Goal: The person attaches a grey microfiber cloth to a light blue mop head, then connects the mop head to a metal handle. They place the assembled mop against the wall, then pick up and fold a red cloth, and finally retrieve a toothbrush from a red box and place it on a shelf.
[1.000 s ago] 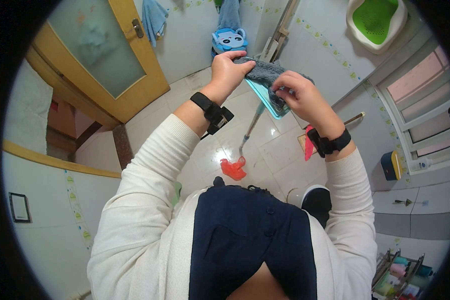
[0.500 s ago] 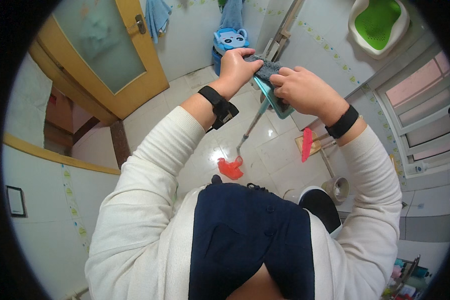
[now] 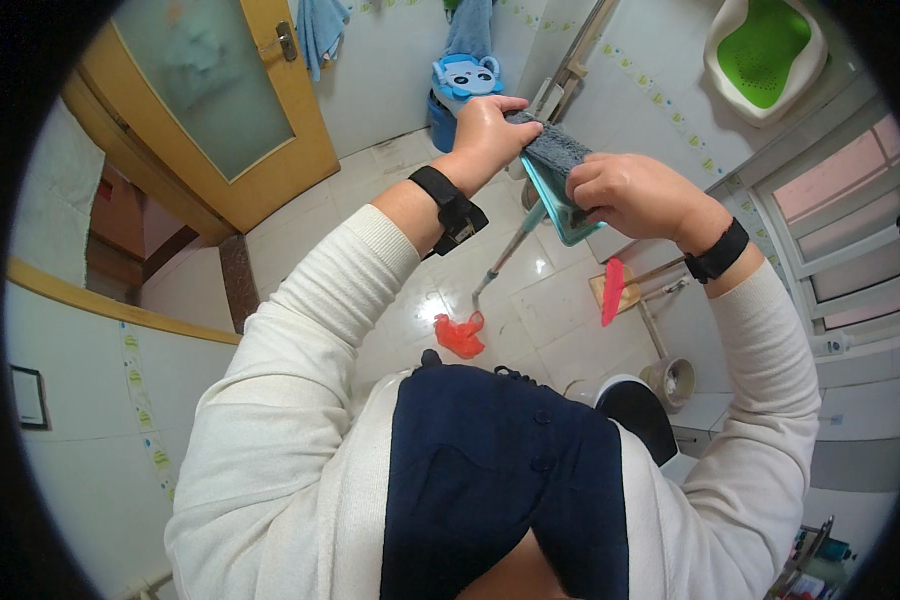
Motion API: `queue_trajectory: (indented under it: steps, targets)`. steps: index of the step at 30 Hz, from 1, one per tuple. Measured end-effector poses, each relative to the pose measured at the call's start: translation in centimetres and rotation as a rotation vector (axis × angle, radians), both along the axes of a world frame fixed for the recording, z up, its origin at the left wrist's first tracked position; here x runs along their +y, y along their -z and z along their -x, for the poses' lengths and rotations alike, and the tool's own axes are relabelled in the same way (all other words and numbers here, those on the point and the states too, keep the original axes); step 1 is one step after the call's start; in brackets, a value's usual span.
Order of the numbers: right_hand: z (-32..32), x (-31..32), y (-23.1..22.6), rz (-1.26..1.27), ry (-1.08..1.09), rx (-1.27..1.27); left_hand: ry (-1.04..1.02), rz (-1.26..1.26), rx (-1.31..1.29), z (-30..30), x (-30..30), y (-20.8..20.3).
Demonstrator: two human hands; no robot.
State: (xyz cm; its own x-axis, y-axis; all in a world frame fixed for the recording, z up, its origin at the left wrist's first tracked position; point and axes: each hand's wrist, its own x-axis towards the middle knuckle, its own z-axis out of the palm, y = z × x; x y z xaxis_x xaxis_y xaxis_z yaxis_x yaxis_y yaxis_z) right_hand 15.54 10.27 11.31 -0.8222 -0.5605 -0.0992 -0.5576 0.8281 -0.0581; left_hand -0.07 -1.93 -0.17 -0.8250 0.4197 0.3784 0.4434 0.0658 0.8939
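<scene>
A flat mop is raised in front of me, its turquoise frame (image 3: 538, 188) tilted and its thin pole (image 3: 510, 252) slanting down to the tiled floor. Along the upper edge of the frame lies a fluffy grey mop pad (image 3: 558, 149). My left hand (image 3: 483, 135) pinches the pad's left end between thumb and fingers. At the other end, my right hand (image 3: 638, 197) has its fingers curled over the pad and the frame's edge; its fingertips are partly hidden. Both wrists wear black bands.
A crumpled red plastic bag (image 3: 459, 335) lies on the floor below the mop. To the right are a pink brush-like head (image 3: 611, 292) and a waste bin (image 3: 672, 380). A blue cartoon-lidded bucket (image 3: 466, 76) stands at the back, and a wooden-framed door (image 3: 315, 130) at the left.
Both hands have shifted slightly right with the mop head and pad. More of the grey pad shows between them, and the right hand sits a little lower.
</scene>
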Motion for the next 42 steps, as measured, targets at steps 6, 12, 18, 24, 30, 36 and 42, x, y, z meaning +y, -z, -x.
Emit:
queue_trajectory:
  steps: [6, 12, 18, 24, 30, 36, 42]
  targets:
    - [-0.6, -1.7, 0.5, -0.259, 0.281, 0.068, 0.008, -0.050, -0.029, 0.4, 0.2, 0.4]
    - [-1.3, -0.2, 0.3, -0.009, 0.152, -0.060, 0.019, -0.070, -0.087, 0.8, 0.5, 1.2]
    - [-1.4, 1.1, 0.6, 0.262, 0.129, -0.099, -0.027, -0.057, -0.048, 0.5, 0.5, 1.1]
    - [-1.1, 1.1, -1.2, 0.290, 0.204, -0.105, -0.021, -0.051, -0.014, 0.2, 0.4, 0.9]
    - [-2.5, -1.1, 3.2, 0.283, 0.245, 0.237, -0.129, -0.085, -0.003, 1.2, 0.7, 1.8]
    - [-3.9, -2.3, 7.5, 0.368, 0.330, 0.658, -0.149, -0.147, -0.078, 1.7, 0.9, 2.5]
    - [-4.1, -2.6, 9.7, 0.409, 0.290, 0.635, 0.037, -0.190, -0.490, 1.3, 0.5, 1.4]
